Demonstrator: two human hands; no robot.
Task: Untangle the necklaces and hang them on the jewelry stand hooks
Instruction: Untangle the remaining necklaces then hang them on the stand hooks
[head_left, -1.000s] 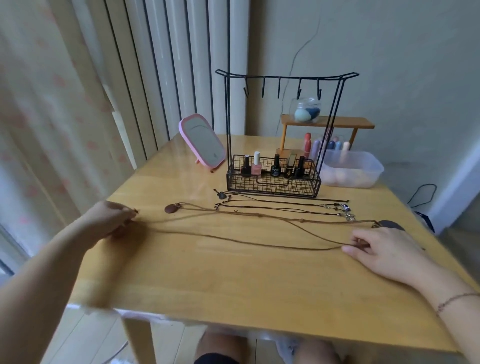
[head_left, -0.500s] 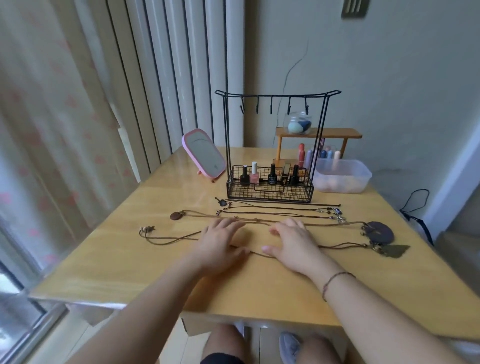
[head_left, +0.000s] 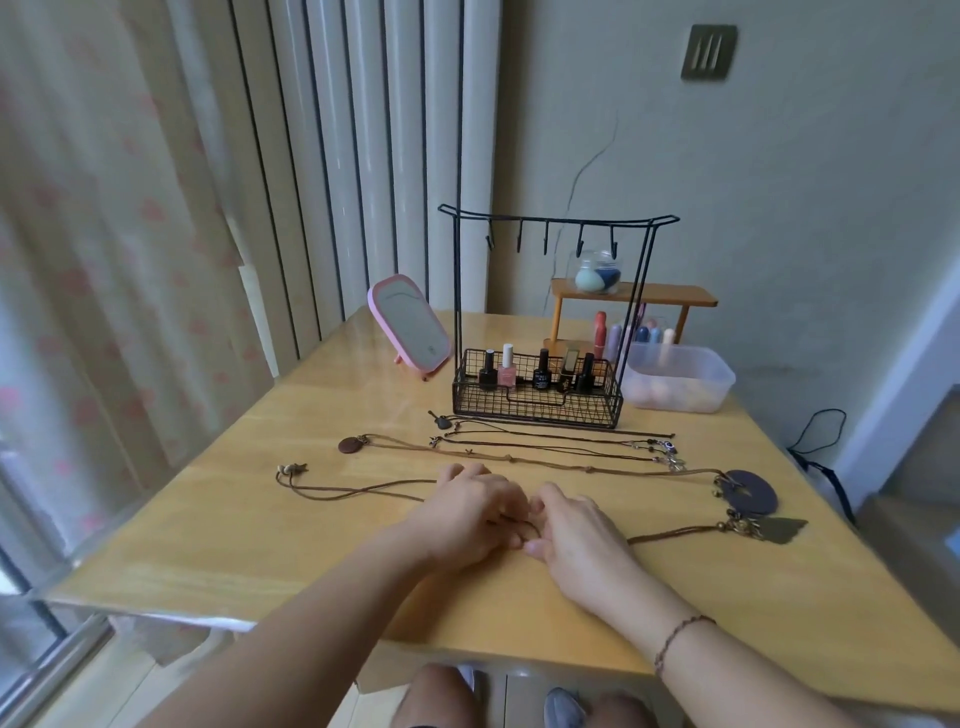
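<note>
Both hands meet at the middle of the wooden counter (head_left: 218, 519), fingertips touching over a brown cord necklace (head_left: 358, 488). The left hand (head_left: 467, 512) lies knuckles up with its fingers curled down onto the cord. The right hand (head_left: 569, 530) lies beside it with fingers bent toward the same spot. Each grip appears to pinch the cord, though the fingertips hide the contact itself.

This cord runs left from the hands to a small beaded end (head_left: 291, 470) and right to a dark leaf-shaped pendant (head_left: 779, 530) near the counter's right edge.

Farther back, three more necklaces lie stretched side to side, roughly parallel and apart from the hands. A tan knotted cord (head_left: 571, 464) joins a round brown pendant (head_left: 350, 445) on the left to a dark ring-shaped pendant (head_left: 753, 493) on the right. Two thin dark cords (head_left: 545, 441) lie between it and the stand.

The black wire jewelry stand (head_left: 644, 291) stands upright behind the necklaces. Its five hooks (head_left: 545, 244) carry nothing. Its basket base holds nail polish bottles (head_left: 506, 366).

A pink mirror (head_left: 410, 325) leans left of the stand. A clear plastic tub (head_left: 680, 384) sits to the right, and a small wooden shelf (head_left: 634, 299) behind bears a jar of sponges (head_left: 597, 273).
</note>
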